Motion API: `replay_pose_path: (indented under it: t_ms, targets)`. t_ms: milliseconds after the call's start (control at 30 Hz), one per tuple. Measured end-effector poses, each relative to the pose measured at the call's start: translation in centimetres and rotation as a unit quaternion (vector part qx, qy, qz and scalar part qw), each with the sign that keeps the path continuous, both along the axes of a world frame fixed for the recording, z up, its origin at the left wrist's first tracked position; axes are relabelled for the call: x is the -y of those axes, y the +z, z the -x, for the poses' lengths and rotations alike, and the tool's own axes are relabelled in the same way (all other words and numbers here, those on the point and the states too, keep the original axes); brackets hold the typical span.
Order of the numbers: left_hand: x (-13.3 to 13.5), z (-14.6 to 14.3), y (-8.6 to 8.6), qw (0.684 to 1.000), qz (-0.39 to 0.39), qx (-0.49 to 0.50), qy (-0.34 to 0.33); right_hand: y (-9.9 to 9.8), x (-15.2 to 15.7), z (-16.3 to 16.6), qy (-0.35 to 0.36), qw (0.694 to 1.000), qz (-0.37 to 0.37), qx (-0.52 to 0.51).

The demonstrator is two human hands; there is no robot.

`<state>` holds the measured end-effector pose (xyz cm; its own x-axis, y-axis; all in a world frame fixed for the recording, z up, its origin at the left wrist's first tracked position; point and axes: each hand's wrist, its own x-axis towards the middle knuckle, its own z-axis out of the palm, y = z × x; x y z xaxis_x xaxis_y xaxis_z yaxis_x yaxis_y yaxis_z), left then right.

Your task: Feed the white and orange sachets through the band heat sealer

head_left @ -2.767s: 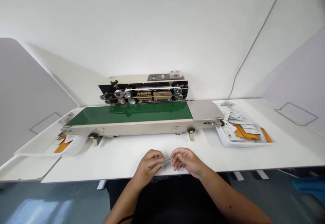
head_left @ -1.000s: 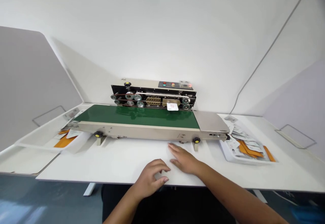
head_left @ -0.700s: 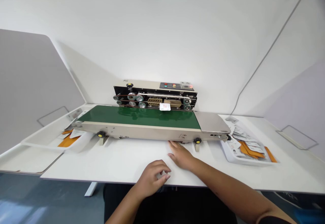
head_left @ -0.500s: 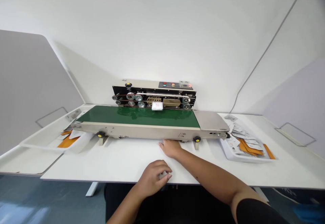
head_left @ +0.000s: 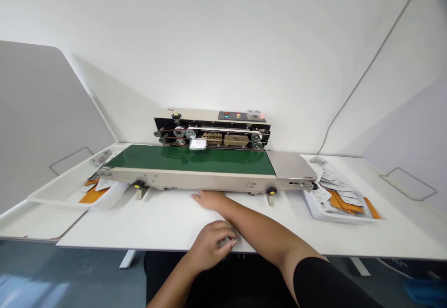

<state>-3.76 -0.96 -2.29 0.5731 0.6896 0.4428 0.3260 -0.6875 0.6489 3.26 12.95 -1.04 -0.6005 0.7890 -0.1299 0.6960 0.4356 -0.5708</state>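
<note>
A band sealing machine (head_left: pixel 240 122) with rollers and a green conveyor belt (head_left: pixel 167 159) stands in front of me. At its rollers, above the belt, is a small white packet (head_left: pixel 198 144), its print blurred. My right hand (head_left: pixel 211 199) reaches to the lower front edge of the conveyor. Its thumb points left, and the other fingers are hidden under the machine. Near the table's front edge, my left hand (head_left: pixel 213 244) is loosely curled with thumb and fingers apart and nothing in it. It is beside my right forearm.
A white bin (head_left: pixel 324 217) to the right holds several silver and orange packets (head_left: pixel 344 201). To the left, another white bin (head_left: pixel 111 198) holds orange and white packets (head_left: pixel 92 194). The machine has black knobs (head_left: pixel 271 190) and a metal end plate (head_left: pixel 291 164). Grey partitions stand either side.
The white packet has moved left along the rollers. My right hand has slid left under the conveyor's front edge, bringing the forearm behind my left hand, which has stayed in place.
</note>
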Motion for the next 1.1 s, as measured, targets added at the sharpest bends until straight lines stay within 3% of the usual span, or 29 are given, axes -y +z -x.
replay_pose_path:
  t_ms: [167,300,400,467,533,600,667,733,800,833,900,967,1100]
  targets:
    - [-0.2,0.1,0.2,0.999,0.009,0.045,0.007,0.1,0.2,3.3,0.072,0.997,-0.009,-0.007]
    - [0.0,0.3,0.0,0.999,0.011,0.044,0.01,0.8,1.3,2.0,0.177,0.984,-0.034,-0.008]
    - [0.2,0.3,-0.1,0.999,-0.008,0.005,-0.031,2.6,4.4,-3.2,0.193,0.98,-0.041,-0.007]
    - [0.3,0.4,-0.1,0.998,-0.015,-0.023,-0.052,4.2,7.4,-8.9,0.156,0.983,-0.079,-0.048]
    - [0.3,0.4,0.0,0.999,-0.034,-0.017,-0.025,5.7,10.2,-15.6,0.147,0.978,-0.104,-0.104]
    - [0.2,0.4,0.1,0.999,-0.04,-0.011,-0.036,7.0,12.0,-22.8,0.08,0.97,-0.148,-0.173]
    - [0.0,0.4,0.1,0.998,-0.046,-0.011,-0.036,7.6,12.6,-29.6,-0.104,0.947,-0.244,-0.18]
    - [-0.1,0.3,0.0,0.998,-0.047,-0.021,-0.032,7.6,12.1,-35.6,-0.366,0.862,-0.331,-0.115]
    - [-0.1,0.2,-0.1,0.998,-0.046,-0.032,-0.022,7.1,10.8,-40.6,-0.52,0.792,-0.316,-0.053]
    - [-0.1,0.1,-0.1,0.998,-0.043,-0.037,-0.018,6.7,9.9,-42.7,-0.559,0.773,-0.298,-0.033]
    - [-0.1,0.0,-0.1,0.998,-0.036,-0.047,-0.011,5.7,7.8,-46.1,-0.571,0.783,-0.245,0.019]
    - [-0.1,-0.1,0.0,0.998,-0.027,-0.055,-0.005,4.5,5.6,-48.3,-0.527,0.826,-0.177,0.093]
    - [0.0,-0.3,0.1,0.997,-0.017,-0.07,-0.004,2.1,2.5,-49.7,-0.456,0.871,-0.069,0.169]
